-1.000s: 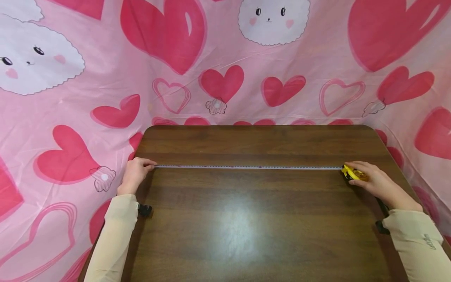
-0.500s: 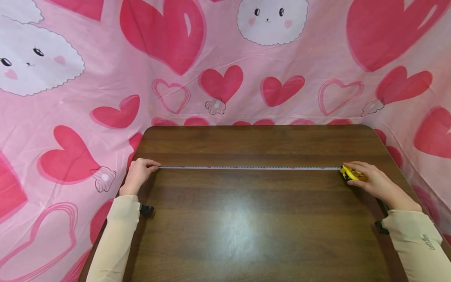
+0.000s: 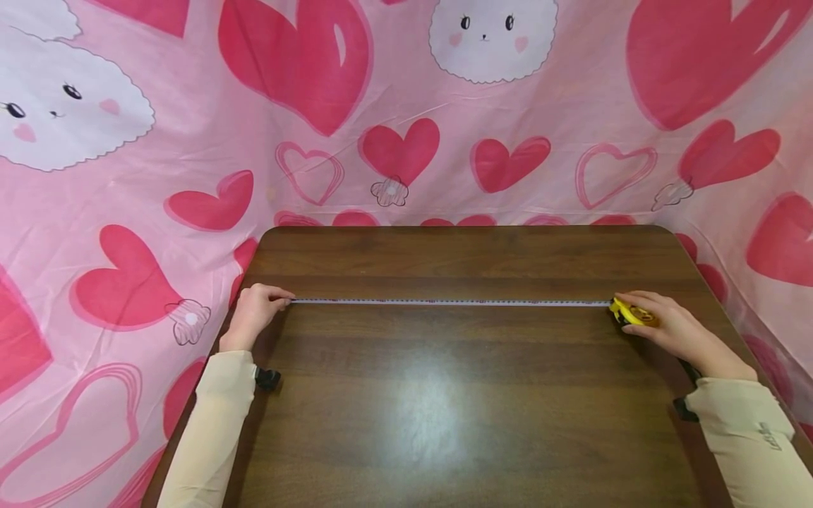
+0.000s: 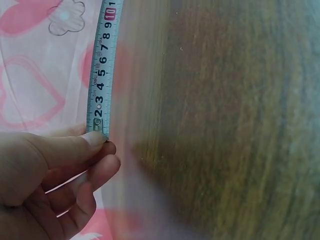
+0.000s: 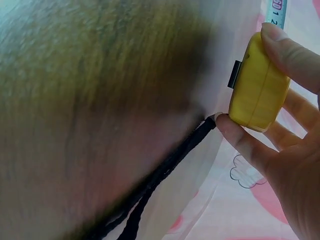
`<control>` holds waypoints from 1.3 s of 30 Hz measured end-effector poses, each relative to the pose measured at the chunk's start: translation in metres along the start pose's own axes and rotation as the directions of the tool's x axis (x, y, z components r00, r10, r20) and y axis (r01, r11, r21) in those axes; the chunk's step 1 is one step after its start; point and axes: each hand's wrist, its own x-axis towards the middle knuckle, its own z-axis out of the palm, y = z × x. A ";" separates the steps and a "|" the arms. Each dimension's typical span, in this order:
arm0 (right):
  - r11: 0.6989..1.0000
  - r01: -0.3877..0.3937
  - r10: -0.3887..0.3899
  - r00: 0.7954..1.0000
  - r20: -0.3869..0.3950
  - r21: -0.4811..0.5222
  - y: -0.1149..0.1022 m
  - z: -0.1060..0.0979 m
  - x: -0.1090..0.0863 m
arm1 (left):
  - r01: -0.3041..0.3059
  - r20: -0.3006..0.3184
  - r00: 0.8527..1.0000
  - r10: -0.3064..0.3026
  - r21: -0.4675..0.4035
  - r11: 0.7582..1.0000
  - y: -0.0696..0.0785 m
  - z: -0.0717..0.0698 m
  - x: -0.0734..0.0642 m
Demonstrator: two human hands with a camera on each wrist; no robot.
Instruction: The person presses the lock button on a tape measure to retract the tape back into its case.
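Observation:
A yellow tape measure (image 3: 635,315) is gripped by my right hand (image 3: 692,335) over the right part of the table. Its white blade (image 3: 444,303) stretches straight across to my left hand (image 3: 250,314), which pinches the blade's end between thumb and fingers. Close up in the left wrist view, the metal end piece lies under the thumb (image 4: 95,139), and the printed numbers run upward from 2 past 10. Thumb and fingers hold the case (image 5: 257,87) from both sides in the right wrist view, with the blade coming out at its top. A black wrist strap (image 5: 165,172) hangs from the case's lower end.
The brown wooden table (image 3: 457,257) has rounded far corners. Pink cloth with hearts (image 3: 400,152) hangs behind it and along both sides. Small black cameras (image 3: 267,379) sit on both wrists, below the beige sleeves (image 3: 209,423).
My left hand has moved a little to the right with the blade's end, and the stretch of blade between the hands is shorter. My right hand has shifted slightly left with the tape measure.

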 end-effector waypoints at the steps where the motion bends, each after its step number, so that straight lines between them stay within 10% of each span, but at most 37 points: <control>1: 1.000 0.006 -0.006 1.000 -0.002 -0.001 0.000 0.000 0.001 | -0.001 -0.002 1.000 0.001 0.002 1.000 0.000 0.000 0.000; 39: 0.999 0.036 -0.036 0.999 0.007 0.001 -0.015 0.001 0.014 | -0.078 0.017 0.997 0.080 -0.062 0.995 0.028 0.014 0.007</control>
